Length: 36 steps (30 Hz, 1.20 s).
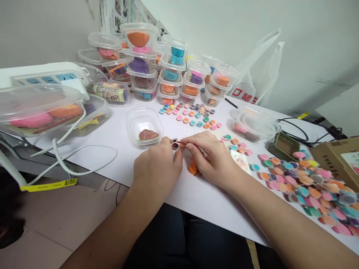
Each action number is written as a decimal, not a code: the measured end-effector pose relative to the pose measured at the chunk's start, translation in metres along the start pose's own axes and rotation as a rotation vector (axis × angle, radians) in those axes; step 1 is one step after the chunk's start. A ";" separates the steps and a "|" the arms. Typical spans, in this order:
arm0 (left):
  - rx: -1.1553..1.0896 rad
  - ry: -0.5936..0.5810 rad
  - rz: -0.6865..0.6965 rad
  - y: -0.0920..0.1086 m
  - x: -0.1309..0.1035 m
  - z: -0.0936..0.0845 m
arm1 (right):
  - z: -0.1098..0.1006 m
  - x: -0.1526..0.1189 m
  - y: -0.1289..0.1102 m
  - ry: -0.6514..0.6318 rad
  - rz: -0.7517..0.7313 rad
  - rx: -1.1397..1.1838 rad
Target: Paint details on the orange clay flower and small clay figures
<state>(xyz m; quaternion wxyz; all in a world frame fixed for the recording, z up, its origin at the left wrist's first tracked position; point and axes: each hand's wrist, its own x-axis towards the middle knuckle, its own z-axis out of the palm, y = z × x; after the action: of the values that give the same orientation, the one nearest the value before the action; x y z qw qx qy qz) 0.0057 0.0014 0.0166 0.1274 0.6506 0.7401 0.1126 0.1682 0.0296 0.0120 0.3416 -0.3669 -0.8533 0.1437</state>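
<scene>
My left hand (157,162) is closed around a small round paint pot (175,146) with dark paint in it. Between the pinched fingers of my right hand (211,157) is a thin red-handled paintbrush (181,142), its tip over the pot. Below the right hand, partly hidden by it, lies an orange piece (192,168) on the white table. Just beyond the left hand stands an open clear plastic tub (144,116), holding a brownish-red painted piece (148,135).
Stacked clear tubs (141,73) with coloured pieces line the back. Strips of paint pots (196,116) lie before them; a large heap of pots (311,183) covers the right side. A white cable (84,173) loops at left. A cardboard box (333,157) sits at right.
</scene>
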 end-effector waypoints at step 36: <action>-0.076 -0.181 0.284 0.009 -0.022 -0.011 | -0.026 -0.041 0.018 0.225 0.624 0.498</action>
<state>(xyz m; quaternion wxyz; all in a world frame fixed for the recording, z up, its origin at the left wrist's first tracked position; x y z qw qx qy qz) 0.0129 -0.0190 0.0306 0.2009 0.7508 0.6215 0.0985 0.2163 0.0123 0.0020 0.4513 -0.5274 -0.5976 0.4012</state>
